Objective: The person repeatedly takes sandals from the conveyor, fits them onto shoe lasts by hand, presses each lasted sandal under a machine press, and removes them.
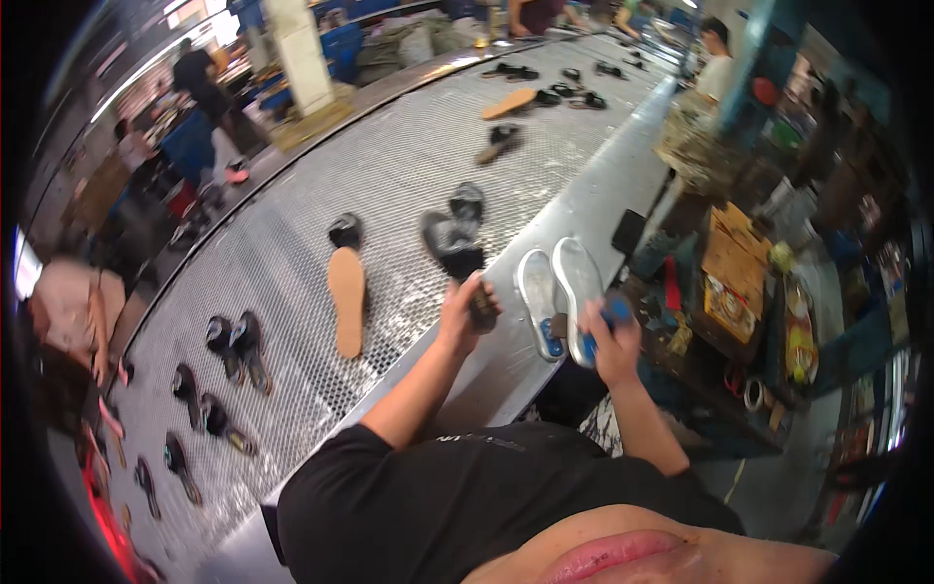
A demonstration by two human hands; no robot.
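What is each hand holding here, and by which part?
The left hand grips a dark sandal by its near end. The right hand holds a silvery insole by its blue near end.

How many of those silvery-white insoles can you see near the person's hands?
2. One silvery insole lies on the metal ledge beside the mesh belt; the other insole is gripped in the right hand. More may be hidden elsewhere.
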